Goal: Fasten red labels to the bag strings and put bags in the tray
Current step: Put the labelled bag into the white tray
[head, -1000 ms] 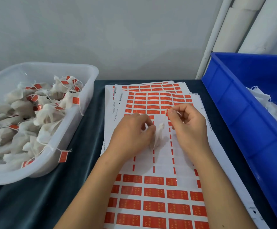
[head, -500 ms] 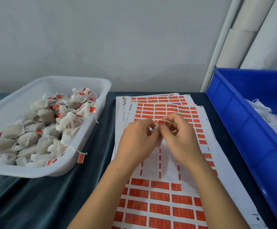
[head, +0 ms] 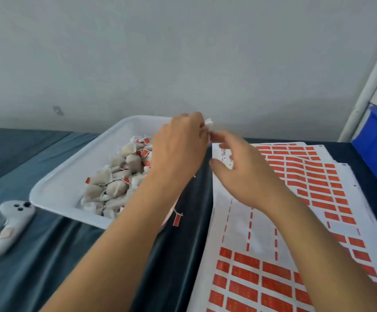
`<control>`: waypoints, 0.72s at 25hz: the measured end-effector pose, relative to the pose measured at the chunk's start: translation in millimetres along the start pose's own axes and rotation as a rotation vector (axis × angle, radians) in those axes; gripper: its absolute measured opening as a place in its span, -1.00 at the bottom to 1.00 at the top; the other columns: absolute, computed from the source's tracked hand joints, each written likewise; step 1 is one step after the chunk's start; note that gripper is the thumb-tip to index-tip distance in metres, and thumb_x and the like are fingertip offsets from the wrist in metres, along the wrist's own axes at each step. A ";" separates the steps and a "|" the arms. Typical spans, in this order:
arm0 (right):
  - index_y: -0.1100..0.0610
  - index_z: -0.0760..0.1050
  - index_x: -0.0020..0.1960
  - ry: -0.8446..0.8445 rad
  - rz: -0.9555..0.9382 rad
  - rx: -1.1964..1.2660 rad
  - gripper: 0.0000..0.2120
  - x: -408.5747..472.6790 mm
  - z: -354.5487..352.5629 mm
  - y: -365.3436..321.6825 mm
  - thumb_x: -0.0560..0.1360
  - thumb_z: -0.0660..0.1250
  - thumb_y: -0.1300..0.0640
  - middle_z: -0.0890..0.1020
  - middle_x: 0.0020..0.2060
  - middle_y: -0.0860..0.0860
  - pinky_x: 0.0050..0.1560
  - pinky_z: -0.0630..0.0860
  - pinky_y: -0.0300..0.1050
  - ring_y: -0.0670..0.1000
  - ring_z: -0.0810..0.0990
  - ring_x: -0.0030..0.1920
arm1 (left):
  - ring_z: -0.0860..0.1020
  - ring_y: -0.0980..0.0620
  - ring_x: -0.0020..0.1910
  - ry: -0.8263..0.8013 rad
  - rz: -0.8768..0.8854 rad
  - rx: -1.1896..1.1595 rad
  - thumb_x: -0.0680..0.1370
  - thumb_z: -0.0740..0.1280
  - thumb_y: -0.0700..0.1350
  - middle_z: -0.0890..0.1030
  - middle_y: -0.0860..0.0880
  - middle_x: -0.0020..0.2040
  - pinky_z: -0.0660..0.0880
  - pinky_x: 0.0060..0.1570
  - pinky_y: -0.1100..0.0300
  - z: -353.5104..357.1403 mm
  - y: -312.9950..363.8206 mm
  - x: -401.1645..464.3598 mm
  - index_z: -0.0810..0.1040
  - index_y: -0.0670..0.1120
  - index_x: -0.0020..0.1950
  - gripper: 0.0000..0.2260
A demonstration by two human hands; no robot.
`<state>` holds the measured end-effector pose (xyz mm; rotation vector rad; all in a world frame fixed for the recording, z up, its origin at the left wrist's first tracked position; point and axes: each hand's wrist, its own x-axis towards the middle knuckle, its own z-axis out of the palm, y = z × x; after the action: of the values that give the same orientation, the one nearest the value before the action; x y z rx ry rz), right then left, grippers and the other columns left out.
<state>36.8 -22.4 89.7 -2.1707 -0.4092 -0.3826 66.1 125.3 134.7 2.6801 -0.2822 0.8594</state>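
Both hands have swung from the label sheets [head: 300,199] to the tray [head: 70,176]: your left hand [head: 178,145] pinches the bag [head: 208,122] over it, your right hand [head: 243,174] opens, so drop it in.

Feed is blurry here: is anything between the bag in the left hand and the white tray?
Nothing visible. The left hand holds the bag right over the white tray, far corner; only labelled bags lie below.

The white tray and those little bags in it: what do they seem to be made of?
The white tray looks like smooth, slightly translucent moulded plastic with rounded corners. The bags look like thin, matte filter paper or mesh, crumpled and soft; which one is unclear.
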 end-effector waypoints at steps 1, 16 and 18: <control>-0.26 0.32 0.45 -0.031 -0.014 -0.042 -0.53 8.8 11.4 -4.1 0.59 0.34 -0.01 0.51 0.36 -0.23 0.08 0.40 -0.35 -0.21 0.48 0.16 | 0.60 -0.21 -0.08 -0.026 -0.030 0.042 0.64 0.26 -0.08 0.64 -0.07 -0.03 0.54 -0.13 -0.09 1.0 -11.3 3.0 0.58 -0.09 0.04 -0.86; -0.04 0.60 0.15 0.042 -0.046 -0.352 -0.81 1.7 -11.4 11.1 0.63 0.23 0.05 0.67 0.03 -0.10 -0.07 0.49 -0.18 -0.06 0.57 -0.01 | 0.48 -0.15 0.06 -0.120 0.125 0.117 0.53 0.27 -0.03 0.61 -0.05 -0.02 0.45 -0.07 -0.03 18.4 5.4 -22.1 0.63 -0.05 0.15 -0.74; -0.04 0.61 0.12 0.046 0.015 -0.433 -0.84 -19.5 -26.5 20.7 0.62 0.27 0.07 0.68 -0.05 -0.09 -0.12 0.45 -0.22 -0.06 0.58 -0.13 | 0.50 -0.11 0.01 -0.136 0.239 0.002 0.50 0.23 -0.06 0.60 -0.02 -0.06 0.48 -0.09 -0.04 30.5 31.3 -37.4 0.63 -0.04 0.07 -0.76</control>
<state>24.7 -58.6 82.3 -2.5760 -0.3034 -0.5522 43.7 88.8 96.2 2.7492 -0.6443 0.7415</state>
